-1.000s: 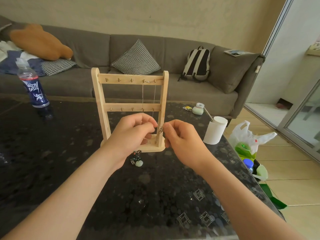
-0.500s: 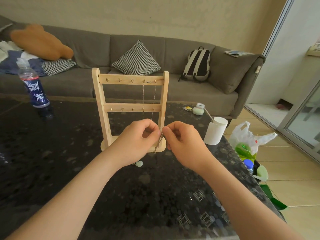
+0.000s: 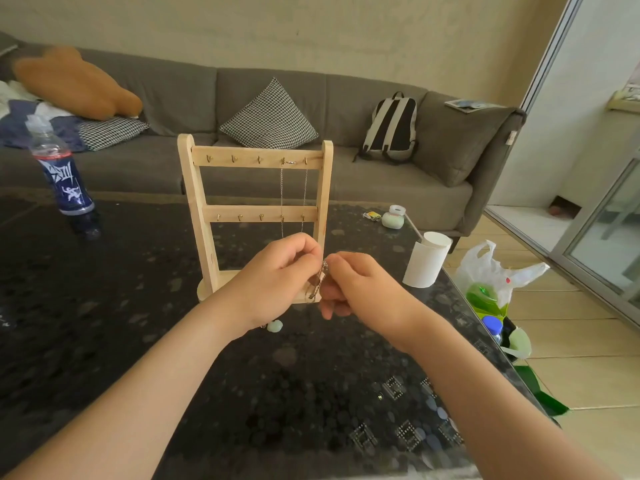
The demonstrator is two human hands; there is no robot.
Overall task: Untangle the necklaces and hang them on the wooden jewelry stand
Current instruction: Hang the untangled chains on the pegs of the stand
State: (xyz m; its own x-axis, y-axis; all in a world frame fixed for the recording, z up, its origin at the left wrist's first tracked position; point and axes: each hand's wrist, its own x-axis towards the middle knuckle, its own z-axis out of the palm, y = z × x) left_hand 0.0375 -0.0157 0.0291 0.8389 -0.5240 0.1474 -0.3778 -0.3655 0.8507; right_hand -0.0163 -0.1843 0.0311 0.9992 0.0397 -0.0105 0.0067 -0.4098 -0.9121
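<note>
A wooden jewelry stand [image 3: 255, 157] with two hook rails stands upright on the dark table [image 3: 104, 306]. One thin silver necklace [image 3: 281, 192] hangs from a hook on the right of the top rail, its lower end hidden behind my left hand. My left hand [image 3: 277, 282] and my right hand [image 3: 360, 289] meet in front of the stand's base, both pinching a small tangled chain [image 3: 317, 282] that dangles between the fingertips. A pale green pendant [image 3: 275, 326] shows on the table just under my left wrist.
A blue-labelled bottle [image 3: 62, 174] stands at the table's far left. A white paper cup [image 3: 427, 263] sits near the right edge, with a small round case [image 3: 393, 220] behind it. A plastic bag [image 3: 491, 282] lies on the floor to the right. A grey sofa [image 3: 381, 188] runs behind.
Both hands have drawn closer together and slightly lower in front of the stand's base. The dark pendant cluster below my left hand is now hidden; only the green pendant shows.
</note>
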